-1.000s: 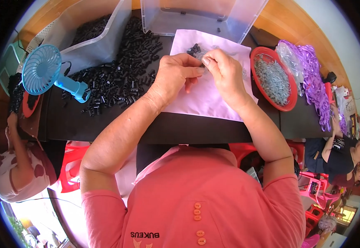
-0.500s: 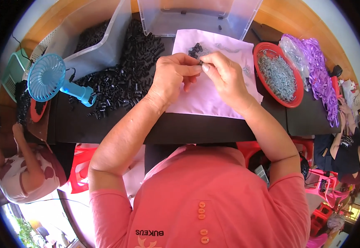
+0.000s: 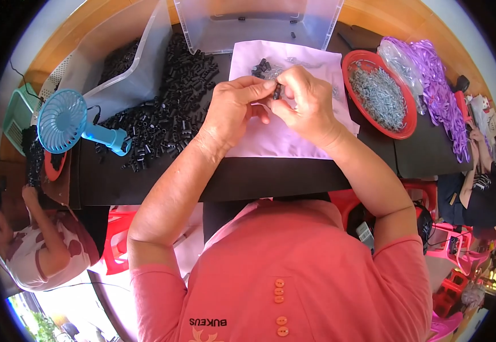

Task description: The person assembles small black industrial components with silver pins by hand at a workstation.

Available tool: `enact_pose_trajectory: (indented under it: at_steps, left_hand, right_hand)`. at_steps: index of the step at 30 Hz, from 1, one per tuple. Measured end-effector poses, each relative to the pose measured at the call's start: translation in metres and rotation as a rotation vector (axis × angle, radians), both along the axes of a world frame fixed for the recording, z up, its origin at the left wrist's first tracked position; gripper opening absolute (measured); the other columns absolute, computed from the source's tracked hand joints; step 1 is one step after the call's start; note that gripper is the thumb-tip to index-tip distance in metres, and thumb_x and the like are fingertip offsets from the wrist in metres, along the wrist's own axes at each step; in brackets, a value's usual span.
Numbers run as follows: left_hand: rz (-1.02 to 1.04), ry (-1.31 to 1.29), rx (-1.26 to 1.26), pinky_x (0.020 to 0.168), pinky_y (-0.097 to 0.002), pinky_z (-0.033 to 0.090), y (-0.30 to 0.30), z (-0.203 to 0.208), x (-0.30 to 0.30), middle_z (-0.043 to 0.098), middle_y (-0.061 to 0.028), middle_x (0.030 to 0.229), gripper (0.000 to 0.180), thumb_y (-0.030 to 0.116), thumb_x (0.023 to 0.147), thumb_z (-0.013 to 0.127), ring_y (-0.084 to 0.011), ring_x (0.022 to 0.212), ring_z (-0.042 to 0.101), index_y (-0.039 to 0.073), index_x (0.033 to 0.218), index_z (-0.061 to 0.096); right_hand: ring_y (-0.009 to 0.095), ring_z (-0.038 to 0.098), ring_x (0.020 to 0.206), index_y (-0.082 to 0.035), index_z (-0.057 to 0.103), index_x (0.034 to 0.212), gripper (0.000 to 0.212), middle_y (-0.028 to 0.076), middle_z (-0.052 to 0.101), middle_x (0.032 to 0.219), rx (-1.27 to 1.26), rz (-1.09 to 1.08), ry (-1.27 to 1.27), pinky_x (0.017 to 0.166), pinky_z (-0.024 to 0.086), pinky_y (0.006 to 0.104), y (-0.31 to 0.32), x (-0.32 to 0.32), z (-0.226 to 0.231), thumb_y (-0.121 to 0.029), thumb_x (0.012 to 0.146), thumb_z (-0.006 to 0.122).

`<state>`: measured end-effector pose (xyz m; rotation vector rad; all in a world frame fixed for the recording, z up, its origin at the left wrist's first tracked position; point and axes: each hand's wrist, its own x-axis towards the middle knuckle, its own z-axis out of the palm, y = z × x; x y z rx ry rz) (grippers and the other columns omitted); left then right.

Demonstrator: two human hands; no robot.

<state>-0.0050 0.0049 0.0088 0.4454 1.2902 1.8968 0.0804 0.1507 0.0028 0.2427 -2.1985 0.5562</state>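
Note:
A small black cylindrical piece point(image 3: 277, 92) is held upright between my two hands, above a pink cloth. My right hand point(image 3: 309, 105) pinches it at top and bottom with bent finger and thumb. My left hand point(image 3: 232, 108) is closed, its thumb and forefinger pressed together right against the piece's side. Its other fingers curl below. On the pink cloth point(image 3: 293, 145), just beyond my hands, lie several black pieces point(image 3: 261, 68) and small silvery metal parts point(image 3: 293, 60); my hands partly hide them.
To the left, loose black pieces point(image 3: 174, 114) spill beside a clear bin point(image 3: 134, 80), near a blue fan point(image 3: 62, 121). Another clear bin point(image 3: 214, 43) stands beyond the cloth. Rightward are a red basket point(image 3: 410, 122) of metal parts and purple straps point(image 3: 450, 114). Co-workers sit at both sides.
My fingers have shifted around the black piece, which now shows more and stands upright between my right finger and thumb. The whole view has moved slightly.

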Motion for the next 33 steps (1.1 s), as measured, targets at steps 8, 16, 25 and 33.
enact_pose_trajectory:
  at_steps: [8, 16, 25, 33]
  left_hand:
    - [-0.006, 0.046, 0.009, 0.053, -0.0266, 0.048, -0.003, 0.005, 0.003, 0.067, -0.0088, 0.079, 0.022, 0.019, 0.090, 0.067, -0.0152, 0.068, 0.062, -0.003, 0.088, 0.068]
    - [0.197, 0.325, -0.048, 0.056, -0.0264, 0.048, -0.014, 0.024, 0.006, 0.066, -0.0111, 0.075, 0.014, 0.008, 0.084, 0.066, -0.0173, 0.061, 0.061, -0.006, 0.085, 0.067]
    - [0.961, 1.799, -0.815, 0.065, -0.0341, 0.054, -0.090, 0.120, -0.108, 0.071, -0.0143, 0.083, 0.023, 0.015, 0.074, 0.070, -0.0258, 0.070, 0.068, 0.003, 0.094, 0.073]
    - [0.208, 1.518, -0.834, 0.075, -0.0390, 0.051, 0.031, 0.018, -0.057, 0.069, -0.0155, 0.086, 0.025, 0.025, 0.075, 0.072, -0.0309, 0.083, 0.066, 0.002, 0.085, 0.071]
  right_hand:
    - [0.027, 0.055, 0.058, -0.007, 0.049, 0.081, 0.026, 0.008, 0.052, 0.070, 0.071, 0.048, 0.031, 0.050, 0.042, 0.0385, 0.005, 0.006, 0.006, -0.009, 0.064, 0.069]
    - [0.023, 0.061, 0.064, -0.007, 0.057, 0.101, 0.041, 0.007, 0.059, 0.080, -0.100, 0.162, -0.082, 0.057, 0.049, 0.0332, 0.005, 0.003, 0.013, -0.020, 0.069, 0.079]
    - [0.004, 0.058, 0.073, -0.003, 0.064, 0.099, 0.018, 0.001, 0.067, 0.080, -0.643, 0.133, -0.120, 0.067, 0.046, 0.0214, 0.035, 0.008, 0.028, -0.002, 0.082, 0.071]
    - [0.020, 0.061, 0.068, -0.009, 0.064, 0.086, 0.012, 0.005, 0.060, 0.074, 0.103, 0.002, -0.125, 0.061, 0.048, 0.0334, 0.046, 0.000, 0.005, -0.008, 0.075, 0.070]
